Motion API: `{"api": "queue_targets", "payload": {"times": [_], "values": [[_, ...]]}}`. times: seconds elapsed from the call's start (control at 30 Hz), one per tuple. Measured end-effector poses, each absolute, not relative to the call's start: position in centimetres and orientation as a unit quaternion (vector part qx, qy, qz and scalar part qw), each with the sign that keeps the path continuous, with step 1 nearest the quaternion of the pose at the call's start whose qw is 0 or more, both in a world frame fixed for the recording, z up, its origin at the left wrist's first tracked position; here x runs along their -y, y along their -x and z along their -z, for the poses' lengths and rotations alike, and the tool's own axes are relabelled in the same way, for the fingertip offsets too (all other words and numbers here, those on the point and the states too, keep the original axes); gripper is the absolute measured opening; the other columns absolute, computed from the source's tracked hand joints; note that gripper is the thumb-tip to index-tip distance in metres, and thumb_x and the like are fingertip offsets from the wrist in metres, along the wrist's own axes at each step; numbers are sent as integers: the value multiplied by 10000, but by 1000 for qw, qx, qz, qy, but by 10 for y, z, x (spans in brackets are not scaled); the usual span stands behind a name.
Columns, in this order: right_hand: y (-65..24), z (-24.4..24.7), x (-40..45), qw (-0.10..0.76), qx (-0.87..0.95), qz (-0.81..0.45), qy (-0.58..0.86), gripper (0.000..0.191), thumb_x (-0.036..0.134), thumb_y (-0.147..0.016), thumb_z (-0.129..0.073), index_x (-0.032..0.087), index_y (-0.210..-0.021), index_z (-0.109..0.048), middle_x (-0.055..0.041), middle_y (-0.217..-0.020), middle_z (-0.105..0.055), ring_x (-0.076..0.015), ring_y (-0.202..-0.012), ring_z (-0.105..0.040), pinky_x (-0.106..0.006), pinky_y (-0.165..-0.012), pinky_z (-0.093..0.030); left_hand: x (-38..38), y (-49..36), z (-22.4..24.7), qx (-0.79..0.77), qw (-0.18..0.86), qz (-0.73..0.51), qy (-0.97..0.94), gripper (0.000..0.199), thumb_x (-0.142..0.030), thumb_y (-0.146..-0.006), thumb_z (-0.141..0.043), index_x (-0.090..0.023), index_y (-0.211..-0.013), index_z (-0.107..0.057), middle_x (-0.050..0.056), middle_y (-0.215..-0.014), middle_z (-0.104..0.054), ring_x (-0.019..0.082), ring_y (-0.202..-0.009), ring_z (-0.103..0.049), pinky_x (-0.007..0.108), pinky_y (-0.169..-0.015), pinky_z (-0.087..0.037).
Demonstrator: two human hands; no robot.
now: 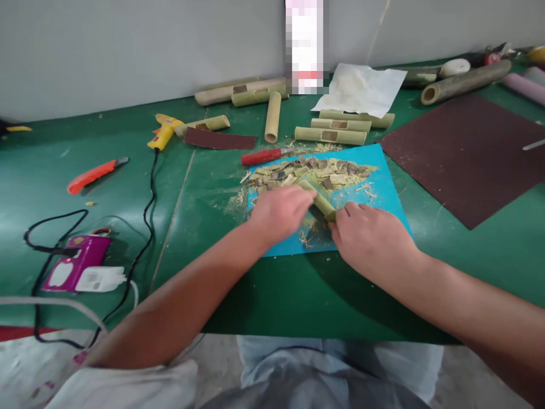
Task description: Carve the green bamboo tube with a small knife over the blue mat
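Note:
A short green bamboo tube slants between my two hands over a blue sheet. My left hand is closed at its far part, fingers pressed against the side. Around the near end, the fingers of my right hand are wrapped. Whether anything thin lies under my fingers is hidden. Bamboo chips, shavings and dust cover the back of the sheet. At the sheet's back left corner lies a red-handled tool with a narrow metal tip.
Behind are cut bamboo tubes, white paper and a sandpaper strip. A large brown sheet lies right. On the left are a yellow glue gun, an orange utility knife, a purple power strip and cables.

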State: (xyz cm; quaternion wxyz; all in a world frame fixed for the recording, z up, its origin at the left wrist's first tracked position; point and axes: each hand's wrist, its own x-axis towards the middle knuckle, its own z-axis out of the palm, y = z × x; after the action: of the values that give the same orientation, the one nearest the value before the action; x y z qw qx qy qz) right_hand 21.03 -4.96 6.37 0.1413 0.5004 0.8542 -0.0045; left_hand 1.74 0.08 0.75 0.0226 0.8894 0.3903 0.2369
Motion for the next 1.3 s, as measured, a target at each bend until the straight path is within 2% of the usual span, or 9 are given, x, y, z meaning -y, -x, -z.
{"api": "queue_targets", "payload": {"times": [0.1,0.2,0.33,0.5,0.6,0.73,1.03,1.17,1.3], "values": [[-210,-64,50,140,-856,6,-497,266,133,-968,-435,97,-972,-699,-153,-902,-691,-231,-835,-656,-306,-564,-322,1,-19,-8,-334,48,-208,-918,378,-318,-1068,-368,-198,-1108,-724,42,-888,-749,162,-800,-698,266,-682,-541],[-211,-62,51,135,-851,0,-507,267,146,-971,-435,91,-977,-697,-157,-898,-689,-233,-833,-656,-304,-565,-329,2,-19,-8,-412,5,-267,-871,344,-316,-1047,-428,-173,-1063,-739,68,-930,-758,176,-809,-699,273,-677,-538],[-211,-61,52,135,-859,3,-494,272,144,-975,-430,96,-982,-697,-151,-902,-690,-231,-843,-656,-303,-580,-342,4,-20,-7,-341,49,-210,-915,375,-324,-1066,-386,-202,-1048,-740,32,-817,-731,154,-746,-679,261,-663,-525],[-211,-62,51,145,-849,10,-508,283,151,-984,-417,94,-990,-694,-157,-908,-684,-241,-842,-653,-310,-580,-340,1,-20,-6,-427,11,-241,-871,350,-315,-1049,-411,-185,-1074,-735,58,-912,-749,165,-805,-694,256,-666,-526],[-211,-63,51,149,-854,19,-498,288,130,-977,-413,97,-1011,-697,-155,-926,-685,-243,-857,-651,-312,-585,-341,1,-21,-6,-356,36,-204,-911,400,-326,-1068,-356,-197,-1056,-734,41,-838,-732,156,-751,-684,256,-652,-524],[-212,-63,51,137,-847,16,-514,292,146,-974,-416,87,-998,-701,-163,-908,-682,-232,-818,-639,-304,-565,-325,-2,-19,-5,-401,31,-269,-875,328,-301,-1047,-429,-168,-1083,-727,65,-923,-743,172,-830,-701,269,-716,-549],[-214,-60,51,95,-845,-10,-527,269,159,-958,-440,105,-915,-700,-146,-835,-684,-206,-731,-623,-301,-534,-295,1,-19,-5,-402,21,-277,-873,323,-300,-1047,-435,-166,-1072,-728,66,-912,-732,166,-829,-688,270,-730,-558],[-214,-60,51,103,-845,5,-524,273,157,-962,-436,108,-945,-705,-145,-861,-692,-212,-765,-638,-297,-553,-320,1,-20,-5,-335,50,-225,-913,356,-304,-1063,-387,-179,-1089,-720,53,-858,-719,160,-780,-678,266,-694,-547],[-214,-61,51,113,-837,11,-535,300,164,-972,-411,101,-976,-704,-155,-886,-691,-222,-778,-642,-299,-549,-312,-2,-18,-4,-399,18,-285,-871,329,-301,-1047,-433,-157,-1056,-728,76,-905,-729,170,-819,-688,274,-724,-554]]}}
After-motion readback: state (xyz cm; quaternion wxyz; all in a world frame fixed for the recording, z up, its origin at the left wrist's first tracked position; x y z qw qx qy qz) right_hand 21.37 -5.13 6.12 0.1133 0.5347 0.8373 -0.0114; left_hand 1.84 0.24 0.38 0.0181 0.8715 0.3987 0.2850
